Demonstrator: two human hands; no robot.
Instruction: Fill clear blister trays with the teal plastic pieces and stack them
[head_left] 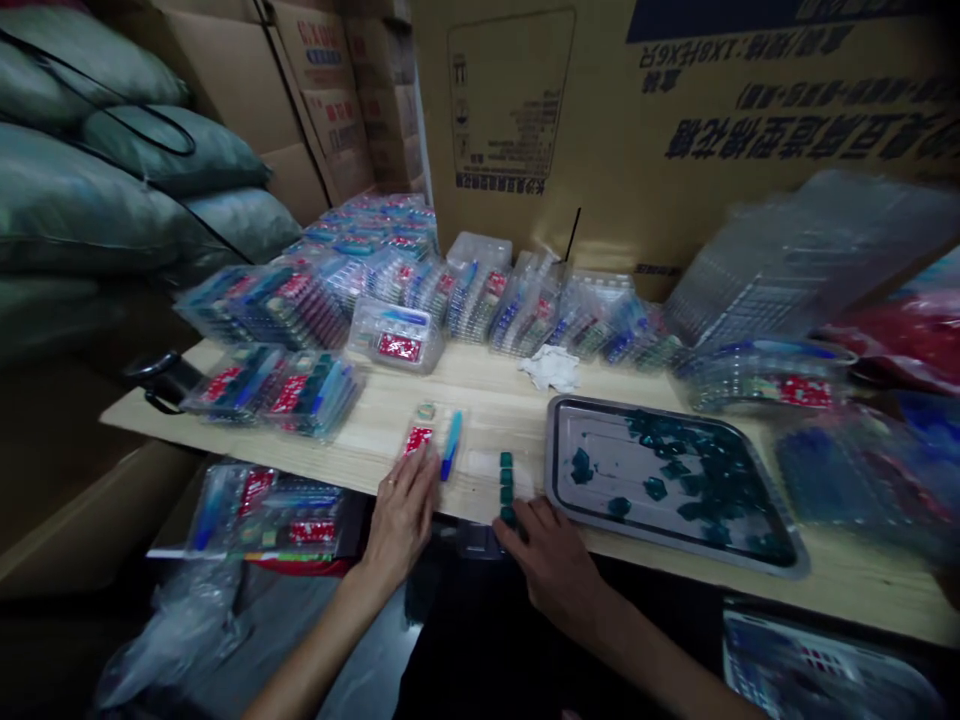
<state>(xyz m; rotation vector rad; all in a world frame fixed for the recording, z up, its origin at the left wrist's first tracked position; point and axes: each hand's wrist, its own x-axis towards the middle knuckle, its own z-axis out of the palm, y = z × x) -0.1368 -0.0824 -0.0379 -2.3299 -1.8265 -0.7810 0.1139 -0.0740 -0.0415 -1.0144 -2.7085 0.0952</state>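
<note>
My left hand point(405, 510) lies with fingers stretched over the near end of a clear plastic blister tray. A red piece with white marks point(418, 438) and a blue pen-like stick point(451, 445) sit in this tray. To the right, several dark green square pieces point(506, 477) form a row in clear plastic. At the near end of the row, the bent fingers of my right hand point(551, 560) are closed at the last green square point(508, 514). Beside that hand is a grey metal tray point(592, 505) holding many loose green pieces, heaped mostly at its right.
Filled clear packs point(311, 395) are stacked at left, with more rows point(472, 300) along the back. A crumpled white tissue point(551, 368) lies behind the metal tray. Empty-looking plastic trays point(795, 260) lean at right. A large carton point(540, 110) walls the back; sacks point(90, 200) are piled left.
</note>
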